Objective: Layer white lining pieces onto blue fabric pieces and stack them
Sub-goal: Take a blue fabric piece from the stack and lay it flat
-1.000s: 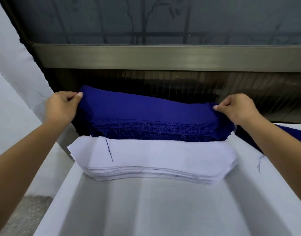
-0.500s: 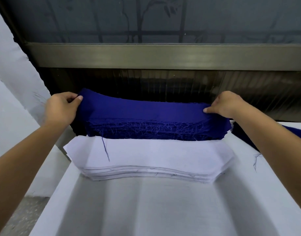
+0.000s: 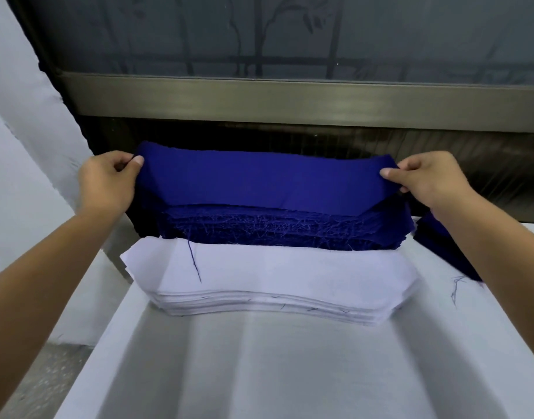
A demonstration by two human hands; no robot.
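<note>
A thick stack of blue fabric pieces (image 3: 274,231) with frayed edges lies at the far edge of the white table. Its top blue piece (image 3: 259,179) is lifted off the stack and held taut. My left hand (image 3: 108,179) pinches that piece's left end and my right hand (image 3: 426,179) pinches its right end. Just in front of the blue stack lies a stack of white lining pieces (image 3: 268,279), with a loose blue thread on its top sheet.
The white table (image 3: 259,373) stretches toward me in front of the white stack. More blue fabric (image 3: 441,246) lies at the right, partly behind my right forearm. A dark window frame (image 3: 289,98) rises behind the stacks. The floor shows at lower left.
Both hands have raised the top blue piece off the stack; it now hangs taut between them, where before it lay on the pile with the hands at its ends.
</note>
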